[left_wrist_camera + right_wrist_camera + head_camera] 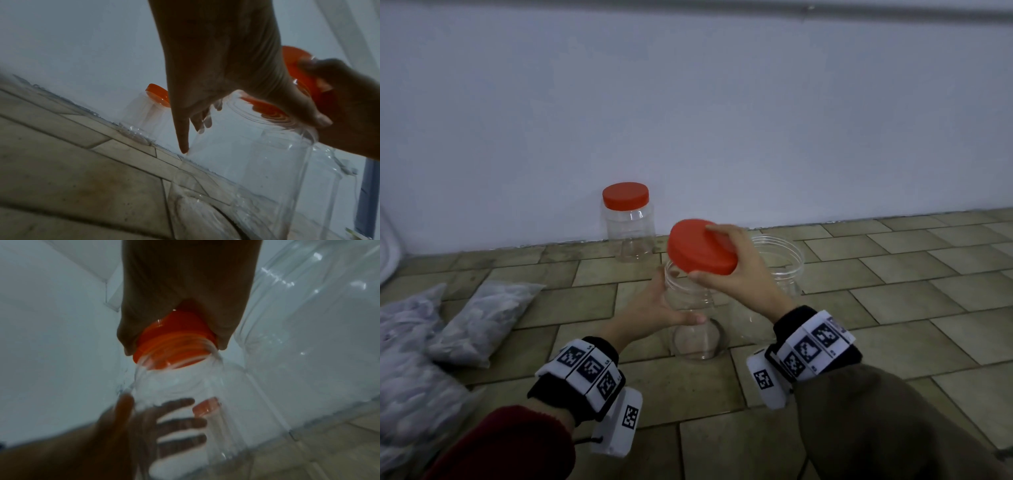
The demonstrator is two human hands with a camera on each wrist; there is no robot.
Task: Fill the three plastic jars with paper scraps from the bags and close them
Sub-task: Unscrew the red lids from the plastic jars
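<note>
A clear empty plastic jar (697,329) stands on the tiled floor in front of me. My left hand (671,305) grips its side, thumb in front and fingers behind. My right hand (717,255) holds a red lid (688,246), tilted, just above the jar's open mouth. In the right wrist view the lid (174,340) sits at the jar's rim (213,352). A second clear jar (786,263), open and empty, stands just behind my right hand. A third jar (629,229) with its red lid (625,194) on stands by the wall.
Two clear bags of paper scraps lie on the floor at the left, one (482,318) nearer the jars and a larger one (410,370) at the frame's edge. A pale wall (722,120) runs close behind the jars. Bare floor tiles (893,308) stretch to the right.
</note>
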